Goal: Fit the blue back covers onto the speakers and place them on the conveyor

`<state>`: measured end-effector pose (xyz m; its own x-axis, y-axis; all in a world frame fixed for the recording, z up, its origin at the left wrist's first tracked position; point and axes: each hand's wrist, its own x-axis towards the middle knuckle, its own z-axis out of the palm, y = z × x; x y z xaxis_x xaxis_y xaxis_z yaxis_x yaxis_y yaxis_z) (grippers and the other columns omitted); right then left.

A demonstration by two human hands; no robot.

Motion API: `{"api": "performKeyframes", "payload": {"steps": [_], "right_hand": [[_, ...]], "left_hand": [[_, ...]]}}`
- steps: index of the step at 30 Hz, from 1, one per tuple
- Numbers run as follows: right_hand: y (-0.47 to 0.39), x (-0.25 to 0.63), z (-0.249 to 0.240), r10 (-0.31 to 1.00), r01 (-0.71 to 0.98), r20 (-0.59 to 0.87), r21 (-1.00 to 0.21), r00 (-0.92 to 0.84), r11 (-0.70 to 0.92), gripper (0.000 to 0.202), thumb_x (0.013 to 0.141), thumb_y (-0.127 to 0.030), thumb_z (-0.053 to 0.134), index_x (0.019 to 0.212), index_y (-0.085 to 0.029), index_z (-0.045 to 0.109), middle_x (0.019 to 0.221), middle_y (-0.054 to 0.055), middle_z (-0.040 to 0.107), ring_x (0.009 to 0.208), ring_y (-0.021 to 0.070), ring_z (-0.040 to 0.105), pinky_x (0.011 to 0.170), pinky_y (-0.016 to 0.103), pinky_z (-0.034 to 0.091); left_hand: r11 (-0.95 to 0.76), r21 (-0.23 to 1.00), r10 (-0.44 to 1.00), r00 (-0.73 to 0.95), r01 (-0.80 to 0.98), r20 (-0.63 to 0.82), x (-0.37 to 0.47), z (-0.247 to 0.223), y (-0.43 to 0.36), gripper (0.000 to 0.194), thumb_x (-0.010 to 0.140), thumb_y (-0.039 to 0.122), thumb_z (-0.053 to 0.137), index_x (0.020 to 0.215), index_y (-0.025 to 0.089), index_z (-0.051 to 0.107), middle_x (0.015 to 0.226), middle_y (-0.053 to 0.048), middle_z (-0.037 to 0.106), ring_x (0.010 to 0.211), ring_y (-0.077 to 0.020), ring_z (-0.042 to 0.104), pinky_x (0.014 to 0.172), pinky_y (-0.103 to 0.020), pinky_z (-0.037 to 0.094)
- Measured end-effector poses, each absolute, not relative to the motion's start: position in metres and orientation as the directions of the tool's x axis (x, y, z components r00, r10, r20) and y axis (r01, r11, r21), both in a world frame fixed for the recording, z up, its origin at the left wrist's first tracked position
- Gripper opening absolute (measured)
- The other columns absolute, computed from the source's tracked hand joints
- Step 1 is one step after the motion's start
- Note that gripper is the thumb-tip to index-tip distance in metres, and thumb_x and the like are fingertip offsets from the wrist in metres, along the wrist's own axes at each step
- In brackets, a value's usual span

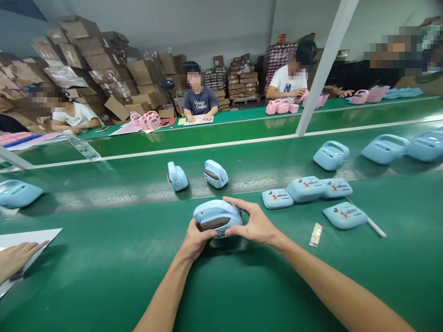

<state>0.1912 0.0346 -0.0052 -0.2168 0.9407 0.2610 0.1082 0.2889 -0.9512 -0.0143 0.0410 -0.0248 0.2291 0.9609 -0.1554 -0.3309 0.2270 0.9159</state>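
Between my two hands is a light blue plastic case with a loop handle and a dark oval window (218,222), just over the green table. My left hand (196,237) grips its left side, thumb along the lower front edge. On the right side, my right hand (255,222) has its fingers over the top and its thumb on the front. Beyond it, two similar blue cases (216,174) stand on the belt. To the right lie several flat blue covers printed with a cartoon mouse (345,215), one resting by a white stick (376,227).
A small yellowish strip (315,234) lies right of my hands. More blue cases (331,155) stand on the belt (138,184). At left, another person's hand (17,259) rests on white paper. Across the line, people sit with pink cases; a white post (321,74) rises there.
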Motion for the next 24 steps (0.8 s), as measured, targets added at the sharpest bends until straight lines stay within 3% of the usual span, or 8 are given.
{"api": "performKeyframes", "payload": {"steps": [4, 7, 10, 13, 19, 24], "right_hand": [[0.033, 0.193, 0.001, 0.929, 0.144, 0.297, -0.932, -0.222, 0.332, 0.080, 0.062, -0.042, 0.091, 0.135, -0.024, 0.066, 0.135, 0.010, 0.069, 0.124, 0.0337, 0.063, 0.110, 0.048, 0.046], [0.037, 0.195, -0.008, 0.926, 0.055, 0.325, -0.939, -0.191, 0.340, 0.064, 0.080, -0.058, 0.073, 0.133, -0.022, 0.068, 0.135, 0.009, 0.069, 0.125, 0.0326, 0.063, 0.110, 0.047, 0.044], [0.043, 0.193, -0.027, 0.971, -0.033, 0.234, -0.972, -0.042, 0.232, 0.068, 0.093, -0.072, 0.043, 0.116, -0.018, 0.077, 0.115, 0.012, 0.078, 0.109, 0.0317, 0.070, 0.100, 0.045, 0.049], [0.047, 0.189, -0.045, 0.988, -0.070, 0.122, -0.989, 0.089, 0.129, 0.084, 0.092, -0.080, 0.029, 0.091, -0.016, 0.083, 0.087, 0.012, 0.080, 0.084, 0.0291, 0.073, 0.081, 0.040, 0.053], [0.047, 0.184, -0.059, 0.981, -0.140, 0.127, -0.979, 0.146, 0.147, 0.083, 0.089, -0.084, 0.032, 0.078, -0.018, 0.081, 0.075, 0.009, 0.078, 0.073, 0.0264, 0.070, 0.069, 0.036, 0.051], [0.047, 0.181, -0.063, 0.965, -0.079, 0.146, -0.983, 0.217, 0.166, 0.079, 0.093, -0.079, 0.030, 0.074, -0.020, 0.080, 0.074, 0.009, 0.077, 0.072, 0.0265, 0.070, 0.069, 0.037, 0.050]], "left_hand": [[0.222, 0.922, 0.963, 0.218, -0.317, -0.157, -0.014, -0.026, 0.041, 0.077, 0.042, 0.033, 0.098, 0.111, 0.017, 0.069, 0.097, -0.008, 0.078, 0.094, -0.0292, 0.074, 0.083, -0.037, 0.058], [0.091, 0.980, 0.991, 0.109, -0.176, -0.072, -0.007, -0.028, 0.038, 0.076, 0.044, 0.035, 0.097, 0.112, 0.017, 0.067, 0.102, -0.008, 0.077, 0.098, -0.0297, 0.072, 0.088, -0.039, 0.057], [-0.032, 0.993, 0.999, 0.024, 0.114, 0.029, 0.008, -0.030, 0.031, 0.073, 0.047, 0.035, 0.095, 0.112, 0.020, 0.066, 0.104, -0.005, 0.075, 0.098, -0.0277, 0.070, 0.089, -0.039, 0.056], [-0.065, 0.956, 0.998, 0.025, 0.287, 0.060, 0.021, -0.032, 0.023, 0.069, 0.049, 0.038, 0.094, 0.110, 0.021, 0.067, 0.104, -0.004, 0.073, 0.097, -0.0274, 0.069, 0.089, -0.039, 0.055], [-0.081, 0.972, 0.990, 0.128, 0.223, 0.053, 0.022, -0.029, 0.020, 0.080, 0.046, 0.031, 0.097, 0.120, 0.025, 0.067, 0.122, -0.007, 0.072, 0.111, -0.0304, 0.065, 0.100, -0.041, 0.049], [-0.116, 0.954, 0.987, 0.136, 0.277, 0.081, 0.022, -0.029, 0.021, 0.067, 0.052, 0.035, 0.094, 0.114, 0.026, 0.070, 0.106, -0.001, 0.076, 0.095, -0.0247, 0.068, 0.088, -0.035, 0.053]]}}
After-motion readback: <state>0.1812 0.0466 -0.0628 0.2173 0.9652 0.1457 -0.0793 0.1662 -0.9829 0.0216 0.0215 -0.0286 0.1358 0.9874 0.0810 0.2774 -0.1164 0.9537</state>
